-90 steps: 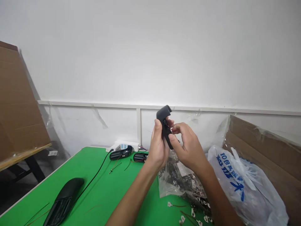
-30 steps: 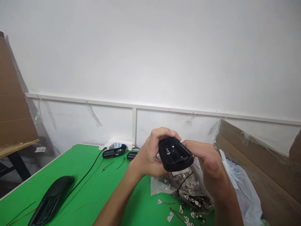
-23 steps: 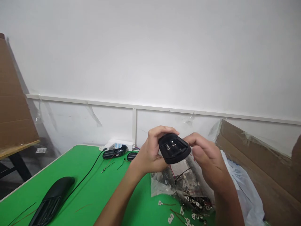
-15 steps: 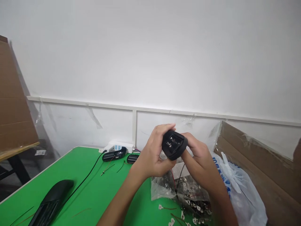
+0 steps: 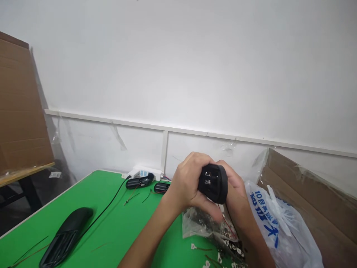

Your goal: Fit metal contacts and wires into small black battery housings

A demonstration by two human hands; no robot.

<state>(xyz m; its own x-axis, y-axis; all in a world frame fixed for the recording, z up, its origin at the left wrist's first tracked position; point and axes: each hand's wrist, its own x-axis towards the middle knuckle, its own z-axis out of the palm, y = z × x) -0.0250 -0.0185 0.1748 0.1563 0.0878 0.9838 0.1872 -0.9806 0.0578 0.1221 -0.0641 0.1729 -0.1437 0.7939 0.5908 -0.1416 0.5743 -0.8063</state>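
Observation:
A black plastic housing (image 5: 213,183) is held up over the green table (image 5: 111,219), its open end showing small metal contacts. My left hand (image 5: 189,182) wraps round its left side, with the thumb stretched out below. Behind its right side, my right hand (image 5: 235,182) grips it, partly hidden by the housing. A red wire shows below the hands. Under them lies a clear plastic bag (image 5: 195,223) of small metal parts. Several small white tabs with brown wires (image 5: 202,248) are on the table in front of the bag.
A black curved housing (image 5: 67,236) lies at left beside a black cable (image 5: 107,204). Two black devices (image 5: 139,181) and a white power strip (image 5: 147,172) are at the back. To the right are a white printed bag (image 5: 281,223) and a cardboard box (image 5: 306,193).
The black housing has been turned and tilted, with its rim now facing right. My left thumb has come away from its underside. The whole view has shifted slightly.

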